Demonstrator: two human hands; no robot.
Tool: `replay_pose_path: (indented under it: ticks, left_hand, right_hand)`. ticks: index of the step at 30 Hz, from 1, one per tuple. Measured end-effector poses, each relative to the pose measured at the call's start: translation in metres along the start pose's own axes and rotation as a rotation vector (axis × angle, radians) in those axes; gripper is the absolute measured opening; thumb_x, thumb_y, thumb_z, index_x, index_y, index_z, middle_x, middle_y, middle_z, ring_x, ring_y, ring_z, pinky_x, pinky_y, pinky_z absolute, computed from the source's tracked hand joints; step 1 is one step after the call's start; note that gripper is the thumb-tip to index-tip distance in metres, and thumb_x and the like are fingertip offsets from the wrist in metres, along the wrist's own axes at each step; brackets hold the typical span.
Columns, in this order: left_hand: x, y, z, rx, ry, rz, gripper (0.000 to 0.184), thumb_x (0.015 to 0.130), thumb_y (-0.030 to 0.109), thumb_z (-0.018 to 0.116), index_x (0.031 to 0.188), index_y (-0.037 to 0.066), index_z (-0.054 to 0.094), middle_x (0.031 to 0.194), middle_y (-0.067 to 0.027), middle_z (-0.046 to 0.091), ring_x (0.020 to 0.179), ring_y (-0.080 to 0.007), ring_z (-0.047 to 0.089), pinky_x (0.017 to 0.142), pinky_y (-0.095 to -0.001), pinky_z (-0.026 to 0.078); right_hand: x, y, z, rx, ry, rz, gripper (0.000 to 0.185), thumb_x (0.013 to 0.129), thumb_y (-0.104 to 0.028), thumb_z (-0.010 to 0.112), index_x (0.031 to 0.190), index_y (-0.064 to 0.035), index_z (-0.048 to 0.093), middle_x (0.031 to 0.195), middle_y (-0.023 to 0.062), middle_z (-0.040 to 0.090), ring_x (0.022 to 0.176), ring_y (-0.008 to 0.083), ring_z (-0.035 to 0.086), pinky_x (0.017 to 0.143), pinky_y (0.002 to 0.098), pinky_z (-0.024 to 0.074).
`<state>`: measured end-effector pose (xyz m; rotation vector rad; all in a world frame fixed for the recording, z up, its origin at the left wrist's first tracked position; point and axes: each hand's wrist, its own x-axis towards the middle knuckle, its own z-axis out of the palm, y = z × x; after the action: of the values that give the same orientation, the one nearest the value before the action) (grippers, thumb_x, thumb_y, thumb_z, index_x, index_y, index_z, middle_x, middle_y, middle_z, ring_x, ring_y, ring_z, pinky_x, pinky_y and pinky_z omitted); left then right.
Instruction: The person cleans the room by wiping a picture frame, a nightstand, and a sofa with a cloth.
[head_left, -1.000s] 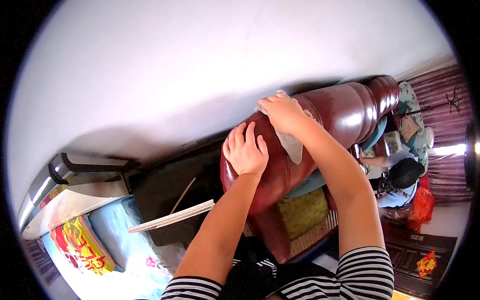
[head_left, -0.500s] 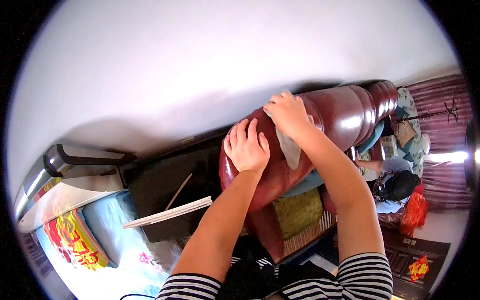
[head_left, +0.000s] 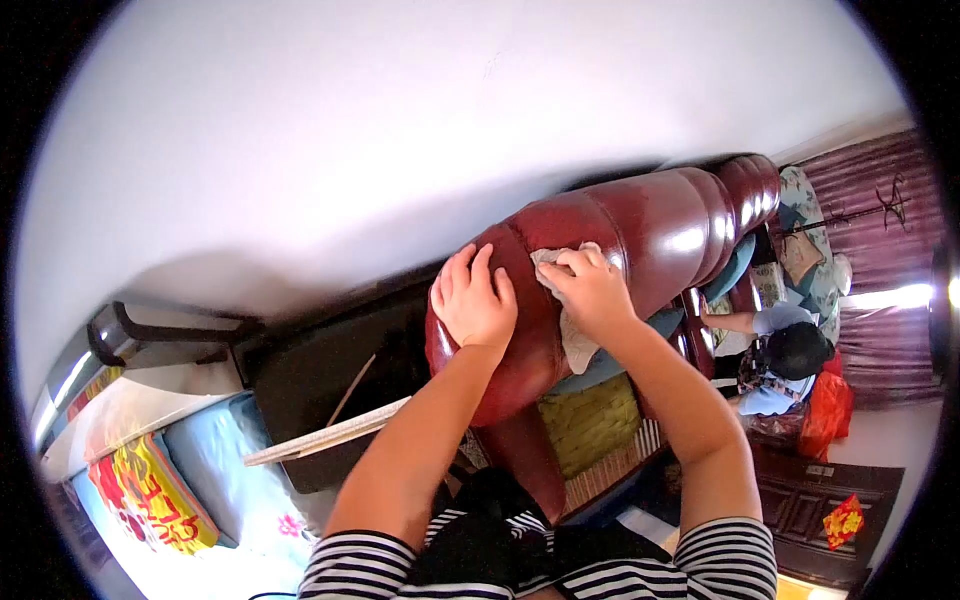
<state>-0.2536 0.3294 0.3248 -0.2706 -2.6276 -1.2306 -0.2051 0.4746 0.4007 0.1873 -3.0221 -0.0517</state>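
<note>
A dark red, glossy leather sofa (head_left: 665,225) runs along the white wall, its padded back rising in front of me. My left hand (head_left: 474,302) rests on the near end of that back, fingers spread over the leather and holding nothing. Beside it on the right, my right hand (head_left: 592,292) grips a grey cloth (head_left: 577,345) and presses it against the leather. Part of the cloth hangs below the hand toward the seat, and some is hidden under the palm.
Another person (head_left: 785,350) with a dark cap is by the far end of the sofa, one arm reaching to it. A dark cabinet surface (head_left: 310,375) and a white strip (head_left: 330,435) lie left. A yellow-green cushion (head_left: 590,425) is below the backrest.
My right hand has drawn the cloth from the top edge of the sofa back down toward me. My left hand stays in nearly the same place. The view has shifted slightly.
</note>
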Motion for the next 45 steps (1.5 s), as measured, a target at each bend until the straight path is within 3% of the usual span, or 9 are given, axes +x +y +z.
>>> replay_pose_path:
  ticks: [3, 5, 9, 10, 13, 29, 34, 43, 45]
  left_hand:
    - [0.016, -0.002, -0.003, -0.072, -0.074, -0.091, 0.035, 0.081, 0.03, 0.057, 0.113, 0.016, 0.059, 0.122, -0.0072, 0.053, 0.114, -0.0263, 0.048, 0.097, -0.042, 0.033]
    - [0.049, 0.004, -0.015, -0.17, -0.468, -0.311, 0.039, 0.079, 0.035, 0.059, 0.113, 0.016, 0.059, 0.123, -0.0078, 0.053, 0.114, -0.0277, 0.049, 0.095, -0.0426, 0.035]
    - [0.071, 0.004, 0.009, -0.02, -0.299, -0.215, 0.039, 0.08, 0.04, 0.056, 0.107, 0.012, 0.063, 0.11, -0.0097, 0.061, 0.108, -0.0277, 0.054, 0.091, -0.0407, 0.04]
    - [0.083, -0.003, 0.013, -0.069, -0.589, -0.285, 0.041, 0.083, 0.042, 0.052, 0.113, 0.016, 0.06, 0.119, -0.0075, 0.056, 0.112, -0.0289, 0.052, 0.093, -0.0457, 0.039]
    - [0.082, -0.011, 0.019, -0.172, -0.661, -0.378, 0.039, 0.082, 0.041, 0.051, 0.11, 0.015, 0.062, 0.113, -0.0087, 0.06, 0.107, -0.0282, 0.055, 0.09, -0.043, 0.042]
    - [0.075, -0.017, 0.025, -0.23, -0.565, -0.375, 0.03, 0.084, 0.03, 0.05, 0.105, 0.012, 0.062, 0.114, -0.0107, 0.058, 0.107, -0.0296, 0.054, 0.09, -0.0394, 0.042]
    - [0.074, -0.019, 0.029, -0.235, -0.538, -0.361, 0.03, 0.084, 0.03, 0.05, 0.104, 0.012, 0.063, 0.111, -0.0114, 0.059, 0.106, -0.0294, 0.054, 0.09, -0.0395, 0.042]
    - [0.072, -0.007, 0.013, -0.253, -0.45, -0.401, 0.031, 0.086, 0.03, 0.047, 0.103, 0.01, 0.064, 0.11, -0.0122, 0.06, 0.103, -0.0307, 0.056, 0.087, -0.0401, 0.044]
    - [0.071, -0.006, 0.011, -0.301, -0.401, -0.474, 0.032, 0.087, 0.03, 0.046, 0.104, 0.009, 0.063, 0.11, -0.0125, 0.06, 0.103, -0.0306, 0.056, 0.088, -0.0398, 0.043]
  right_hand:
    - [0.001, -0.001, 0.008, 0.099, 0.05, 0.07, 0.026, 0.077, -0.011, 0.058, 0.101, -0.0174, 0.064, 0.097, -0.0024, 0.053, 0.098, 0.0256, 0.048, 0.072, 0.0421, 0.0452]
    - [-0.003, 0.0, 0.01, 0.108, 0.017, 0.096, 0.033, 0.072, -0.009, 0.061, 0.104, -0.0167, 0.063, 0.1, -0.0012, 0.052, 0.101, 0.0263, 0.047, 0.075, 0.0427, 0.0447]
    - [-0.003, -0.003, 0.006, 0.151, 0.0, 0.126, 0.038, 0.071, -0.008, 0.065, 0.107, -0.0187, 0.061, 0.108, 0.0006, 0.048, 0.108, 0.0274, 0.044, 0.08, 0.0445, 0.0422]
    - [-0.004, -0.002, 0.006, 0.179, 0.002, 0.139, 0.038, 0.071, -0.009, 0.066, 0.107, -0.0197, 0.06, 0.11, 0.0009, 0.047, 0.109, 0.0277, 0.043, 0.082, 0.0452, 0.0411]
    - [-0.007, -0.006, 0.01, 0.206, 0.086, 0.158, 0.034, 0.074, -0.011, 0.066, 0.106, -0.021, 0.06, 0.111, 0.0011, 0.047, 0.11, 0.027, 0.043, 0.083, 0.0457, 0.0394]
    - [0.058, -0.001, 0.034, 0.14, 0.147, 0.125, 0.016, 0.077, -0.013, 0.06, 0.09, -0.0188, 0.066, 0.098, -0.0024, 0.056, 0.104, 0.0224, 0.048, 0.082, 0.0462, 0.0409]
    - [0.109, 0.001, 0.05, -0.032, -0.151, 0.193, 0.018, 0.077, -0.013, 0.058, 0.092, -0.0193, 0.066, 0.099, -0.0032, 0.059, 0.107, 0.0229, 0.047, 0.079, 0.044, 0.0427]
    - [0.037, -0.013, 0.02, 0.099, 0.105, 0.122, 0.013, 0.08, -0.02, 0.058, 0.09, -0.0161, 0.065, 0.103, -0.0042, 0.062, 0.092, 0.0233, 0.054, 0.077, 0.0374, 0.0466]
    - [0.012, -0.017, -0.002, 0.184, -0.008, 0.13, 0.015, 0.08, -0.018, 0.06, 0.094, -0.0135, 0.063, 0.106, -0.0017, 0.061, 0.093, 0.0238, 0.055, 0.079, 0.0354, 0.0468]
